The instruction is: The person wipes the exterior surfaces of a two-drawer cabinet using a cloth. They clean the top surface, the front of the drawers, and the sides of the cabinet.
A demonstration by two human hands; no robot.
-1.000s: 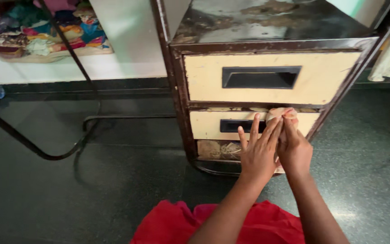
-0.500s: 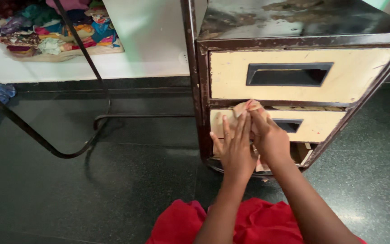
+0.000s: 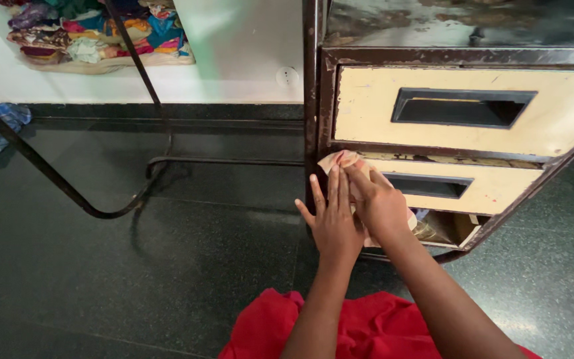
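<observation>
Fingers of the right hand (image 3: 383,206) pinch and press a pale pink cloth (image 3: 341,161) against the left end of the lower drawer front (image 3: 493,189). Left hand (image 3: 333,223) lies flat beside it, fingers straight and close together, holding nothing, tips touching the cloth's lower edge. Cloth sits at the dark metal frame post (image 3: 311,100), just under the upper cream drawer (image 3: 367,106). Red garment (image 3: 360,329) at bottom edge. Heap of coloured fabric (image 3: 94,33) well apart, upper left.
</observation>
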